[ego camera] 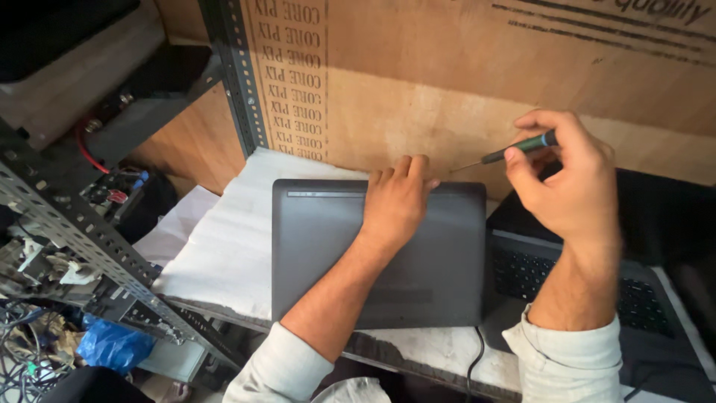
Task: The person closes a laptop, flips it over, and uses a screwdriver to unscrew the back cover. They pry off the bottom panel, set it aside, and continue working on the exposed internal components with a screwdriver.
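Note:
A closed dark grey laptop [321, 246] lies flat on a white foam sheet [224, 239], bottom or lid side up. My left hand [397, 200] rests palm down on its far edge, fingers curled over the rim. My right hand [570, 183] hovers above and to the right of the laptop, pinching a small screwdriver [514, 151] with a dark green handle; its thin tip points left toward my left fingertips.
A second, open black laptop [641, 298] with its keyboard showing sits at the right. A brown plywood board [462, 82] stands behind. Perforated metal shelving [82, 239] with wires, parts and a blue bag [112, 345] fills the left. A black cable [474, 358] hangs off the front edge.

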`<state>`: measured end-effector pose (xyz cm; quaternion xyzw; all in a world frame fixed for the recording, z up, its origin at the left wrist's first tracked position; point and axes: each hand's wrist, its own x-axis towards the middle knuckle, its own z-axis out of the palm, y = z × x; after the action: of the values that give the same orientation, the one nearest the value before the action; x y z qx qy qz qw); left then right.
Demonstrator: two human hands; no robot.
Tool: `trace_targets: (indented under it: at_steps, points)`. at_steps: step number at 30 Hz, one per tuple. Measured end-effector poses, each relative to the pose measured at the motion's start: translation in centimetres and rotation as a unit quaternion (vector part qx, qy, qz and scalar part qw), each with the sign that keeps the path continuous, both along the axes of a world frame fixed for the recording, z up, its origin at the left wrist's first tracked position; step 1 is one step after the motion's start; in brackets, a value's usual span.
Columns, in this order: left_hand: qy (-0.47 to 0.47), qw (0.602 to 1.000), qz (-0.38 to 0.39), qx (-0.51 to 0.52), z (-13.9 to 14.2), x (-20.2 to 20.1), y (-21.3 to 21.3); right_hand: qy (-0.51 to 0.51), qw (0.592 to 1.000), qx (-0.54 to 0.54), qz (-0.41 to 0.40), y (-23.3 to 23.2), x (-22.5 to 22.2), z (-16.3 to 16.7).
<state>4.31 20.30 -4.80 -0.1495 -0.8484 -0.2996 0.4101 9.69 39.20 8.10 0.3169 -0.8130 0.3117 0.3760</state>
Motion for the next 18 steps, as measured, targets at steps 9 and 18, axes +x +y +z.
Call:
trace_targets:
  at_steps: [9,18]
  points:
    - [0.017,1.000,-0.014,0.016,0.1,0.4,-0.3,-0.031,0.998,-0.011,0.048,-0.9,-1.1,-0.9]
    - [0.028,0.998,-0.019,0.047,-1.1,-1.1,-0.6,0.047,0.993,-0.080,0.072,-2.0,-0.4,-1.5]
